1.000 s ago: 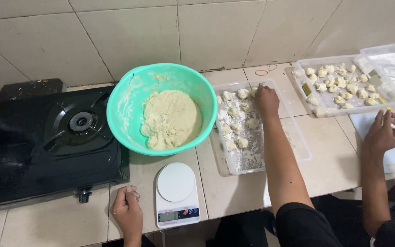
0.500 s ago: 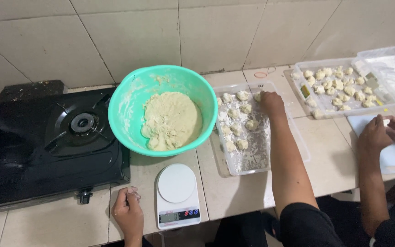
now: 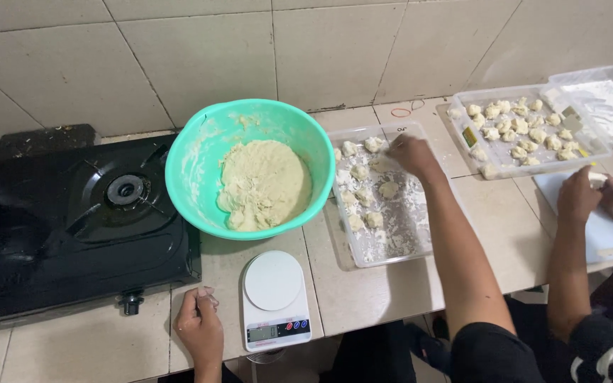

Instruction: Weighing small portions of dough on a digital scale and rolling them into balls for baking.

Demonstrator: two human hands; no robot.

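Head view: right hand (image 3: 413,154) reaching into floured clear tray (image 3: 384,248), fingers loosely spread over dough pieces (image 3: 389,189), gripping nothing. Left hand (image 3: 199,325) curled shut on counter, kitchen scale (image 3: 273,299) just right; contents unclear.

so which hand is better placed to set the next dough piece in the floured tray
Right. The right hand is already over the floured tray among the dough pieces; the left hand rests closed on the counter beside the scale, far from it.
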